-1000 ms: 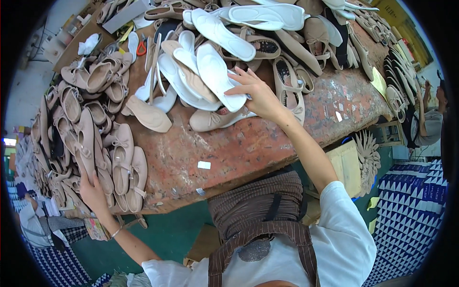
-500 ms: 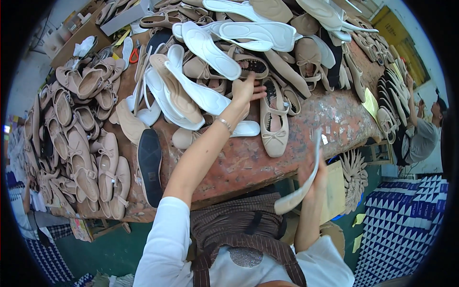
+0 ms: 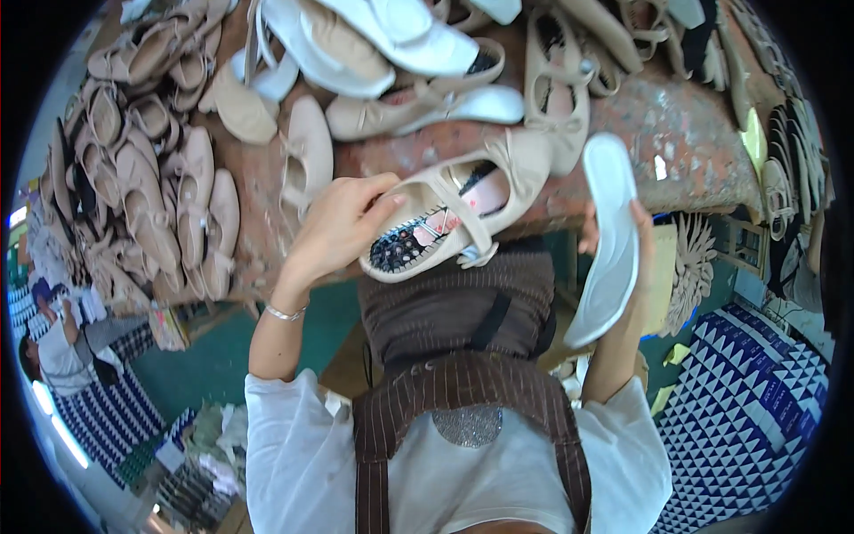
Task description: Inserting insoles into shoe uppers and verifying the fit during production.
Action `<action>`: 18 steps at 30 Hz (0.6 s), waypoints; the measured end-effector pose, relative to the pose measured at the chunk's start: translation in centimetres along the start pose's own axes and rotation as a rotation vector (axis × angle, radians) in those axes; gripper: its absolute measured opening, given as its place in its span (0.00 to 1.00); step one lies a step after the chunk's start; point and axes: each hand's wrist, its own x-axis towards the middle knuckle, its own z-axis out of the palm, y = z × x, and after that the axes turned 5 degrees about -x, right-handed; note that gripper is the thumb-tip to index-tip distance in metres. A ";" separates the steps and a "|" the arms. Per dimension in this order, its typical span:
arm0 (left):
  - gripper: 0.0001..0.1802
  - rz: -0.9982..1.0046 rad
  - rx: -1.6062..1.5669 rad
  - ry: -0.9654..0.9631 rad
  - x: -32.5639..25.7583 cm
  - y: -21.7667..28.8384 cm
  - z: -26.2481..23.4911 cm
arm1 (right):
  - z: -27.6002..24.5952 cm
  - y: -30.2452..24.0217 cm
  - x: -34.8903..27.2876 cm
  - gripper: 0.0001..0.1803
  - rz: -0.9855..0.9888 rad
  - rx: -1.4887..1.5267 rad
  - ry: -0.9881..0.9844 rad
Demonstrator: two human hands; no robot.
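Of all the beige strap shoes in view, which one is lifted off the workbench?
The beige strap shoe with the dotted insole, gripped at its heel by the left hand; the others lie on the reddish workbench.

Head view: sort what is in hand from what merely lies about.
In hand:
- beige strapped flat shoe with a bow, in the left hand
- long white insole, in the right hand

Lying about:
- beige shoes heaped at the left
- white soles piled at the top
- reddish worn worktable
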 end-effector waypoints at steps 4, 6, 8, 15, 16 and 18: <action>0.07 0.104 0.413 0.400 -1.4 -5.5 4.7 | 3.3 -0.2 0.2 0.30 -0.169 -0.413 -0.030; 0.10 0.122 0.447 0.658 -1.6 -5.6 5.8 | 3.3 0.6 -0.2 0.23 -0.391 -0.928 -0.032; 0.17 0.059 0.547 0.823 -3.1 -5.2 6.9 | 5.4 1.3 -0.1 0.17 -0.776 -1.500 -0.158; 0.30 -0.253 0.053 0.746 -5.7 -4.9 8.8 | 8.4 6.8 2.8 0.20 -0.974 -1.565 -0.598; 0.35 -0.225 0.041 0.738 -5.6 -5.0 8.8 | 8.8 7.7 3.4 0.20 -1.003 -1.511 -0.623; 0.37 -0.190 -0.075 0.736 -5.7 -5.9 9.4 | 9.7 8.9 4.1 0.18 -1.013 -1.503 -0.643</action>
